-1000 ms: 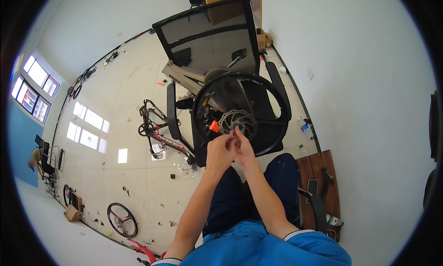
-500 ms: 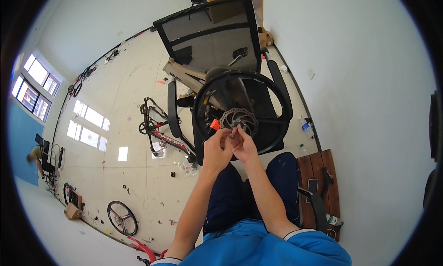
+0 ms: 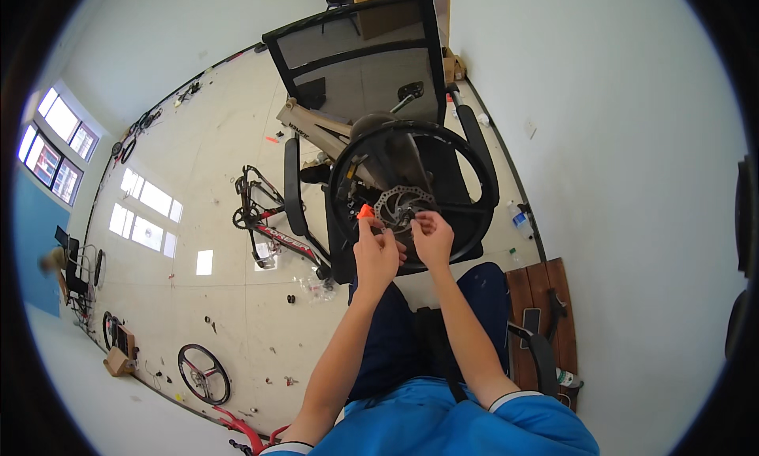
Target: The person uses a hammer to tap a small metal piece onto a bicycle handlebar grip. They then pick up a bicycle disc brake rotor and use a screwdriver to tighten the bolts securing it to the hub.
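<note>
Wheel (image 3: 465,208) on an office chair (image 3: 439,64): why there?

Probably as a raised rest. It lies over a beige frame (image 3: 316,128), disc rotor (image 3: 390,206) facing up, within easy reach.

And the fingers?

Right hand (image 3: 434,239): fingers drawn together beside the rotor's middle; I cannot tell whether they pinch a small part. Left hand (image 3: 375,260): fingers curled near the rotor's near-left edge, beside an orange piece (image 3: 365,211); its grip I cannot tell either. One hand on each side likely leaves the middle visible.

Where is there room?

Mostly left, above the tiled floor (image 3: 245,314), although a red-and-black frame (image 3: 288,242) lies near the chair. The backrest (image 3: 364,80) bounds the far side, armrests (image 3: 292,183) flank the wheel, and the wall (image 3: 617,179) limits the right.
</note>
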`<state>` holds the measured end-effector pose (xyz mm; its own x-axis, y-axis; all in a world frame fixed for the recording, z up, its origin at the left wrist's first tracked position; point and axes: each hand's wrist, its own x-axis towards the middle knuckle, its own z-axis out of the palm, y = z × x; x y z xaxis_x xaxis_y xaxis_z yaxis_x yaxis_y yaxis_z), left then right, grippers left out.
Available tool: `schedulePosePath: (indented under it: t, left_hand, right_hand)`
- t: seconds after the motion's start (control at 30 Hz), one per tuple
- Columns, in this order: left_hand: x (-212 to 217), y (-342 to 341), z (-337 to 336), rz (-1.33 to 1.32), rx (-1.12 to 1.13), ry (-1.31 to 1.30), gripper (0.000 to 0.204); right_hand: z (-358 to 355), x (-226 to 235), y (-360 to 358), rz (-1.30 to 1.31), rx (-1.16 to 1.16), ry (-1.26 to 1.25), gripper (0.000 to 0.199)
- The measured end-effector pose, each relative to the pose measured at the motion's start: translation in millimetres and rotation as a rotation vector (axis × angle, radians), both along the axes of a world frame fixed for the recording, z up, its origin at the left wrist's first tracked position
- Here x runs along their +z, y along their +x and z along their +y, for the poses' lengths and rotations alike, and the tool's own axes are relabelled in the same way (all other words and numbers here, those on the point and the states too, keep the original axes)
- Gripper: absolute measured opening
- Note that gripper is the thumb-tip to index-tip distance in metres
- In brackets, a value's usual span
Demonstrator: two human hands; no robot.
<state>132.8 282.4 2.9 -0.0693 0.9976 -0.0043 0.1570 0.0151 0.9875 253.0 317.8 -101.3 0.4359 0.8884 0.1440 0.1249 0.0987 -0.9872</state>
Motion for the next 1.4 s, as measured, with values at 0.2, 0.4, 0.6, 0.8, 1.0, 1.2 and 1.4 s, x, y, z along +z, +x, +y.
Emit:
schedulePosePath:
  t: [0.2, 0.4, 0.6, 0.8, 1.0, 1.2, 1.4]
  left_hand:
    - [-1.2, -9.3, 14.8, -0.582, -0.037, -0.386, 0.012]
    - [-25.6, -15.8, 22.2, -1.098, -0.037, -0.605, 0.015]
    - [-20.5, -9.2, 12.5, -1.116, -0.003, -0.633, 0.013]
    - [-25.7, -11.0, 3.5, -0.829, -0.120, -0.602, 0.022]
    - [-32.1, -24.5, -18.2, -0.908, -0.174, -0.640, 0.032]
    - [-48.9, -55.0, -82.1, -0.777, -0.250, -0.627, 0.031]
    - [-78.7, -65.7, -127.2, -0.763, -0.225, -0.755, 0.027]
  right_hand:
    - [21.0, 25.1, 12.5, -0.574, 0.151, 0.193, 0.018]
    - [29.2, 21.1, 19.4, -0.879, 0.238, 0.346, 0.011]
    - [36.6, 25.6, 28.8, -1.013, 0.360, 0.319, 0.011]
    - [41.2, 34.0, 32.9, -1.065, 0.472, 0.392, 0.011]
    - [31.5, 44.3, 29.1, -0.977, 0.313, 0.413, 0.009]
    - [32.7, 28.4, 28.5, -1.041, 0.264, 0.442, 0.007]
    - [31.5, 37.9, 27.6, -1.106, 0.403, 0.438, 0.009]
